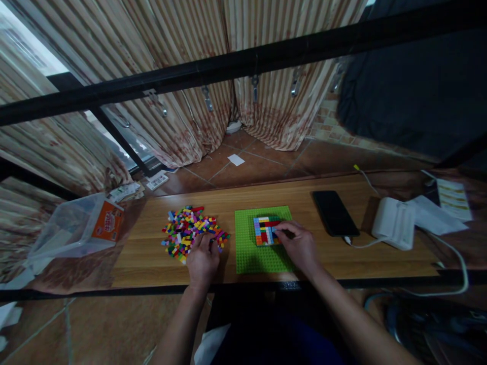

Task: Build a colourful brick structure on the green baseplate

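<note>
- I have the left hand (203, 257) over the near right edge of the heap of loose bricks (182, 234), its fingers bent downward. The fingertips are hidden from my camera, so I cannot tell whether they grip a brick.
- I have the right hand (300, 244) at the right side of the brick assembly (263, 234), thumb and forefinger brought close together. The view is dim and small there; it may be pinching a blue piece, but I can't be sure.
- The brick assembly rests on the green baseplate (247, 259), towards its far half. I make out white, light blue, red, orange, yellow and dark green in it.
- The green baseplate lies flat near the middle of the wooden worktop (139, 253), with the heap to its left, a strip of bare wood between them.
- To the right of the baseplate I see a dark phone (335, 213) lying face up, a white cable (361, 245) plugged into its near end.
- Beyond the phone, near the right end, is a white device (393, 223), with a pale pouch (436, 215) beside it.
- Off to my left is a clear plastic bin (74, 228) with an orange label (107, 221).
- Ahead of me, striped curtains (190, 40) hang behind a black bar (228, 62).
</note>
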`<action>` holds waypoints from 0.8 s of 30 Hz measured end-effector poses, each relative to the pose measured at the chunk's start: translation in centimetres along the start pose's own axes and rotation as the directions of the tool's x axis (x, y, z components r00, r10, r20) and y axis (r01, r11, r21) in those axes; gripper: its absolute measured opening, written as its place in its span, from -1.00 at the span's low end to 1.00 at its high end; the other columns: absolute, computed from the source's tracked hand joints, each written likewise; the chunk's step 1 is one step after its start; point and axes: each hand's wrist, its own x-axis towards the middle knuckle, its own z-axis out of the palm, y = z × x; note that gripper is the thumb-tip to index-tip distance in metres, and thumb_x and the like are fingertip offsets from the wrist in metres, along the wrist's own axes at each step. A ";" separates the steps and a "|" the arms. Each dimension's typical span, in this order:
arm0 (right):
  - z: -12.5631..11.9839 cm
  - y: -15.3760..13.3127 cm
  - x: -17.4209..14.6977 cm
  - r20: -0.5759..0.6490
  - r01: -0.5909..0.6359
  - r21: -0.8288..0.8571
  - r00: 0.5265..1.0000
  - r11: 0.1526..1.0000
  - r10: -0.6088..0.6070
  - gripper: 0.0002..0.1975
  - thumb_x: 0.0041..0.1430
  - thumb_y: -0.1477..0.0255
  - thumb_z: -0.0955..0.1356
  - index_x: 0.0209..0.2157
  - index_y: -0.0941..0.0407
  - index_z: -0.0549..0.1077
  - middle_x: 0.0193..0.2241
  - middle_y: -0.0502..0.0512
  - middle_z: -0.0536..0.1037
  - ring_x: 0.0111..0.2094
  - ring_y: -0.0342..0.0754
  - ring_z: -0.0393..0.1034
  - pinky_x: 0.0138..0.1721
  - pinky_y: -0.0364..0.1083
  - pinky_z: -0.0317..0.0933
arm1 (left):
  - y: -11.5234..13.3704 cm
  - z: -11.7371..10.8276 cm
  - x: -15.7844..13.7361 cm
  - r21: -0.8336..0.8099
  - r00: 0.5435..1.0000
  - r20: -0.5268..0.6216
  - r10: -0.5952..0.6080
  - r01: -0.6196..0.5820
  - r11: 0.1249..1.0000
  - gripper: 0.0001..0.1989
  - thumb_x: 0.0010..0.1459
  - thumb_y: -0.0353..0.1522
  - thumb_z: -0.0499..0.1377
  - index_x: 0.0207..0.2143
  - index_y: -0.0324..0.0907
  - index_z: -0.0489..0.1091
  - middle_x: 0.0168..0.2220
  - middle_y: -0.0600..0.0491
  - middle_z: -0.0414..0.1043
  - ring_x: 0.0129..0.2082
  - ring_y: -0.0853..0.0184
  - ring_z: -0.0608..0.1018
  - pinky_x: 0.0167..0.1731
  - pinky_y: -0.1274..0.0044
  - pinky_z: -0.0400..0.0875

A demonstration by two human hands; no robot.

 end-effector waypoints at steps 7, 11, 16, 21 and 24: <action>0.1 -0.7 -0.2 -0.051 -0.008 -0.205 0.999 0.979 -0.003 -0.84 0.14 0.36 0.33 -0.43 0.05 0.55 -0.37 0.07 0.61 -0.28 0.02 0.46 -0.16 0.00 0.28 | 1.7 0.2 -0.2 -0.139 0.998 -0.001 0.062 -0.062 0.988 -0.82 0.22 -0.40 0.08 -0.21 -0.17 0.46 -0.21 -0.04 0.49 -0.21 0.24 0.55 -0.19 0.46 0.44; 0.2 -0.7 -0.3 -0.070 -0.018 -0.231 0.998 0.973 0.002 -0.84 0.14 0.35 0.33 -0.40 0.06 0.56 -0.34 0.09 0.62 -0.26 0.03 0.46 -0.15 0.01 0.28 | 3.5 0.4 -1.0 -0.252 0.993 0.065 0.096 -0.076 0.965 -0.84 0.22 -0.39 0.08 -0.20 -0.17 0.44 -0.20 -0.04 0.49 -0.17 0.25 0.54 -0.15 0.44 0.45; 0.1 -0.9 -0.2 -0.022 0.016 -0.316 0.999 0.948 -0.025 -0.81 0.14 0.36 0.33 -0.27 0.07 0.56 -0.28 0.12 0.62 -0.22 0.06 0.45 -0.11 0.04 0.28 | 6.2 1.5 -1.6 -0.348 0.971 0.167 0.172 -0.105 0.932 -0.75 0.20 -0.36 0.13 -0.06 -0.15 0.39 -0.17 -0.04 0.48 -0.20 0.26 0.54 -0.18 0.44 0.48; 0.1 -1.4 0.3 0.072 0.067 -0.490 0.997 0.869 -0.037 -0.79 0.13 0.42 0.29 -0.25 0.08 0.54 -0.31 0.13 0.59 -0.26 0.06 0.44 -0.16 0.02 0.26 | 7.2 2.4 -1.8 -0.394 0.961 0.202 0.190 -0.098 0.914 -0.74 0.17 -0.42 0.13 -0.07 -0.17 0.41 -0.14 -0.07 0.49 -0.18 0.23 0.54 -0.14 0.39 0.48; 0.1 -1.6 0.5 0.116 0.123 -0.561 0.991 0.819 -0.069 -0.81 0.14 0.46 0.27 -0.29 0.08 0.52 -0.34 0.14 0.57 -0.26 0.05 0.41 -0.18 0.00 0.23 | 6.9 2.9 -2.1 -0.418 0.961 0.212 0.177 -0.075 0.905 -0.75 0.17 -0.44 0.12 -0.08 -0.16 0.41 -0.13 -0.06 0.49 -0.15 0.24 0.54 -0.11 0.38 0.47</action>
